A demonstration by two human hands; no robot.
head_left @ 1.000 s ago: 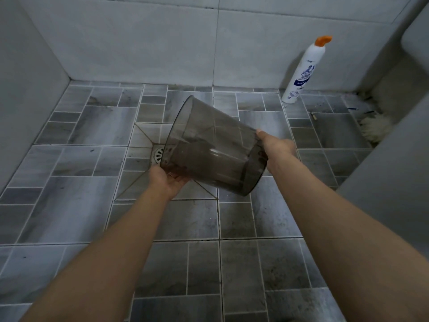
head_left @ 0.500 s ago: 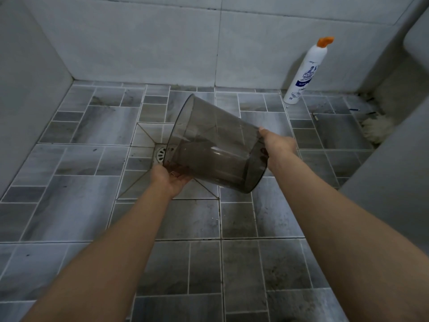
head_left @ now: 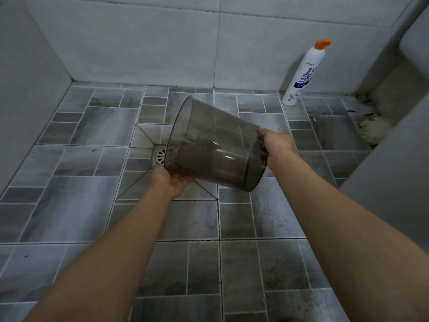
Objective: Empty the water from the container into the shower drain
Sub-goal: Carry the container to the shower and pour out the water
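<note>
A smoky, see-through plastic container (head_left: 216, 147) is held tipped on its side above the grey tiled floor, its wide mouth facing left and down. My left hand (head_left: 173, 181) cups the lower rim of the mouth from underneath. My right hand (head_left: 277, 142) grips the narrower base end at the right. The round metal shower drain (head_left: 160, 156) lies in the floor just left of the mouth, partly seen through the plastic. Whether water is inside or pouring out, I cannot tell.
A white cleaner bottle (head_left: 303, 75) with an orange cap stands against the back wall at the right. A whitish mop or brush head (head_left: 373, 131) lies in the right corner beside a light-coloured fixture (head_left: 394, 159). Tiled walls close the left and back.
The container's base end has risen slightly, so it leans a little more toward the drain. Both hands keep their hold.
</note>
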